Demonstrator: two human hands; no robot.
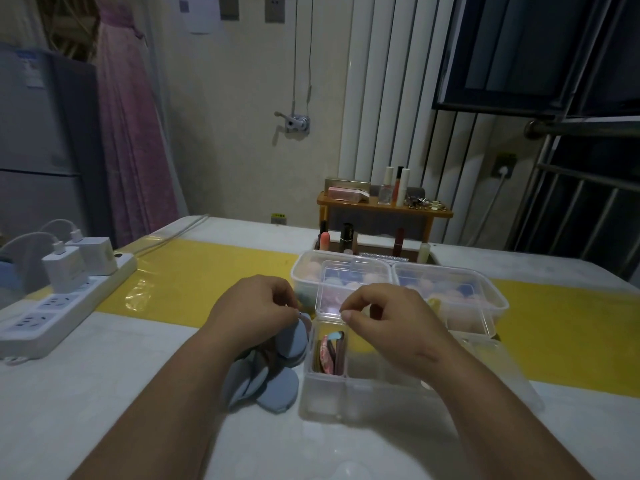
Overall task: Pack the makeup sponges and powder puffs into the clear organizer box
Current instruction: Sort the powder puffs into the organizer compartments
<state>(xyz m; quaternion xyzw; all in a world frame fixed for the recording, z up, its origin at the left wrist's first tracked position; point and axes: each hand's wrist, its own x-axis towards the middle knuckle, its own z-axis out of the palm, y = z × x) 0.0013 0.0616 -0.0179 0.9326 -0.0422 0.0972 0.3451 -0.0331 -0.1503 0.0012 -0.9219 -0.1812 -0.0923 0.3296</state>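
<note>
Left hand pinches the top of a bunch of blue puffs, fingers curled tight round it. The bunch fans downward w/ its lower puffs lying on the table, just left of the clear box and touching or nearly touching its wall.

Right hand hovers over the box's back edge, thumb & forefinger tips brought together, other fingers curled. Can't tell if anything's pinched between them, maybe the rim of the lid, which stands open & upright behind.

Box is divided into compartments. The back-left one holds a few thin puffs on edge, pink & brown w/ a light-blue tip showing. Front-left looks bare; the rest is under the right wrist.

Behind the lid are two clear tubs side by side w/ pink, orange & blue sponges inside. Both sit on a yellow strip across the table. Further back is a small wooden shelf w/ bottles & lipsticks. Far left is a white power strip w/ two chargers plugged in.
</note>
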